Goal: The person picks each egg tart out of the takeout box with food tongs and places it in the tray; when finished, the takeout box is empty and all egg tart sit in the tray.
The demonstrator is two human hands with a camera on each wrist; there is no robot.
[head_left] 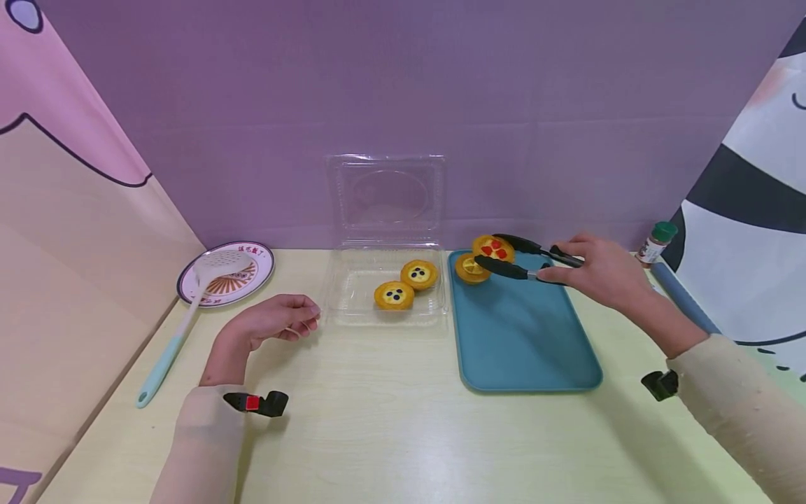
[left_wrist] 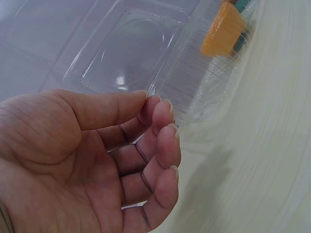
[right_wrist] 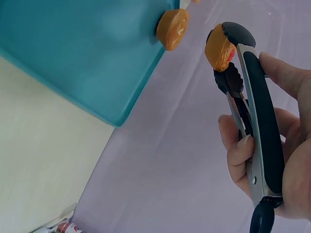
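Note:
My right hand (head_left: 601, 273) grips a pair of black-and-metal tongs (right_wrist: 265, 121). Between the tong tips is an egg tart with red topping (head_left: 494, 248), raised off the blue tray (head_left: 529, 343) in the right wrist view. A tart with yellow topping (head_left: 469, 269) sits at the tray's far left corner. My left hand (head_left: 273, 318) hovers just left of a clear plastic container (head_left: 352, 280), fingers loosely curled and holding nothing. Inside that container are two tarts with dark berries, a front one (head_left: 394, 296) and a rear one (head_left: 419, 274); its lid (head_left: 390, 196) stands raised behind.
A patterned plate (head_left: 261, 269) lies at the far left, with a slotted turner (head_left: 170, 360) leaning across it. At the back right stands a small green-capped bottle (head_left: 656, 243). A purple backdrop (head_left: 403, 84) closes off the rear of the table.

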